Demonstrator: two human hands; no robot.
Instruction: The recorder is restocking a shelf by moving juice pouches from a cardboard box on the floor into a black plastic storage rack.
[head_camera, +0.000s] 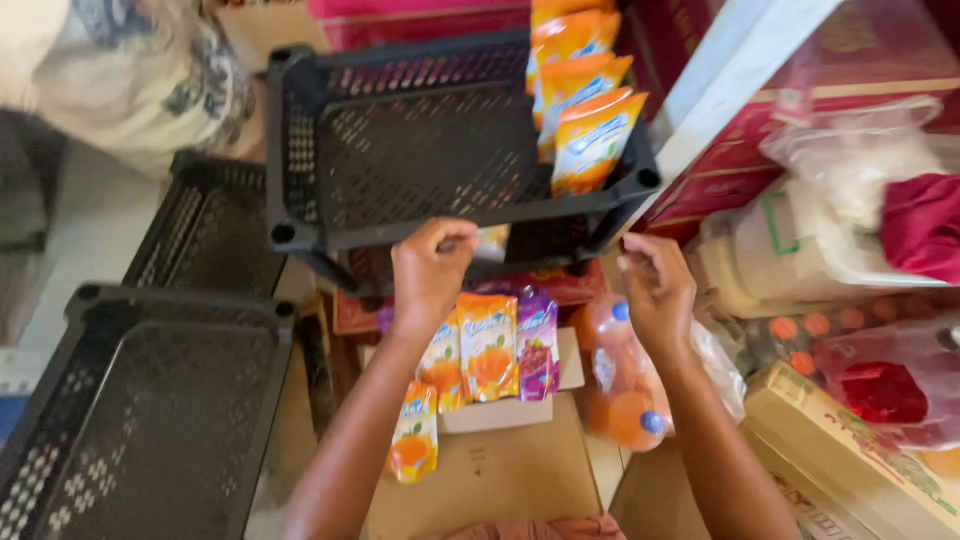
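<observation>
While our left hand (428, 272) pinched a strip of drink sachets (487, 345) hanging just below the black plastic crate (420, 150), our right hand (655, 290) hovered beside it, fingers loosely curled and holding nothing. More orange sachets (585, 100) stood inside that crate; orange bottles (620, 375) lay below it.

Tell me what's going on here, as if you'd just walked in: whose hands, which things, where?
A person reaches both bare hands toward a black plastic rack. The left hand is closed at the front edge of its upper tray, pinching something small I can't make out. The right hand hovers beside it, fingers loosely curled, holding nothing. A row of orange drink sachets stands in that tray. More sachets hang below, above a cardboard box, next to orange bottles.
</observation>
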